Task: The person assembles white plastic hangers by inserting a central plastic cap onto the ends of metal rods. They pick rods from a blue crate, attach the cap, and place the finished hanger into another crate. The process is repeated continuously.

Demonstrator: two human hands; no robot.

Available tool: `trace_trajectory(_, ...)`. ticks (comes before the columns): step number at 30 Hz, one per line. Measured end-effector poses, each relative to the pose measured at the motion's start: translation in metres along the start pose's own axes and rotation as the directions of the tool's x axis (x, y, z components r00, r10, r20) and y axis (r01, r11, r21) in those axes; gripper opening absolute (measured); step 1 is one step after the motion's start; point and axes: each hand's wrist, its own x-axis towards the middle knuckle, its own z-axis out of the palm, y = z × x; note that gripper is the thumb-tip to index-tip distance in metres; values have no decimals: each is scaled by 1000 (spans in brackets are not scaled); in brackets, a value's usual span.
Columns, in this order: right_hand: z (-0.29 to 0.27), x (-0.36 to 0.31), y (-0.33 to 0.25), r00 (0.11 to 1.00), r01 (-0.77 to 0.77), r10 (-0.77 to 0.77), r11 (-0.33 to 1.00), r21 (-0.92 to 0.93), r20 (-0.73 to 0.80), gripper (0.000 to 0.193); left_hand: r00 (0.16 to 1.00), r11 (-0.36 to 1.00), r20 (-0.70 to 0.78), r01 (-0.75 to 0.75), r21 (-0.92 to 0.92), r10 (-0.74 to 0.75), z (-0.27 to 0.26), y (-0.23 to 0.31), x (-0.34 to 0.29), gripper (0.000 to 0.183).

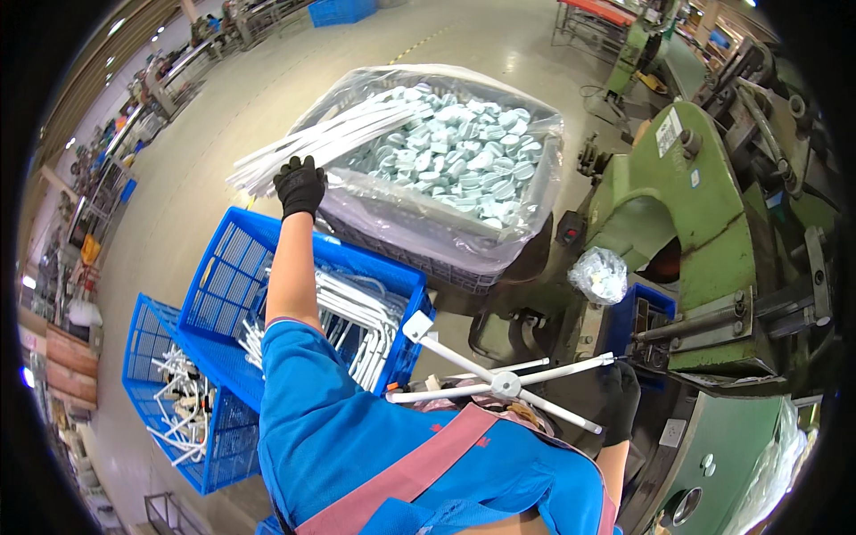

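Observation:
My left hand (300,185), in a black glove, reaches forward with its fingers curled over the near ends of a bundle of long white tubes (352,132). These tubes lie across the left rim of a plastic-lined crate. In front of my body is a white cross-shaped tube frame (506,384) with a round hub and several arms. My right hand (620,403), also black-gloved, is low at the right beside the ends of two arms of that frame, close to the green press. Its fingers are dark against the machine, so its grip is unclear.
Pale green plastic pieces (473,147) fill the lined crate (401,234). A blue basket (227,245) holds bent white tubes; another blue basket (210,450) at the left holds more white parts. A large green press (713,214) stands at the right, with a clear plastic bag (599,275) beside it.

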Motion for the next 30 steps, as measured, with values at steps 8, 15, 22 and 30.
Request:
trace_trajectory(8,-11,-38,-27,1000,-2,1,972,-234,-4,15,985,976,69,-148,-160,160,-34,-9,-12,29)
trace_trajectory(15,43,-28,-77,818,575,-478,700,-424,320,17,940,808,285,18,-589,186,-116,-89,-78,28)
trace_trajectory(22,102,-5,-129,649,742,-557,615,-268,518,25,940,663,312,145,-734,140,-153,-101,-167,22)
trace_trajectory(30,88,-24,-154,473,848,-686,186,-496,552,59,744,581,474,143,-802,471,-208,-75,-221,16)
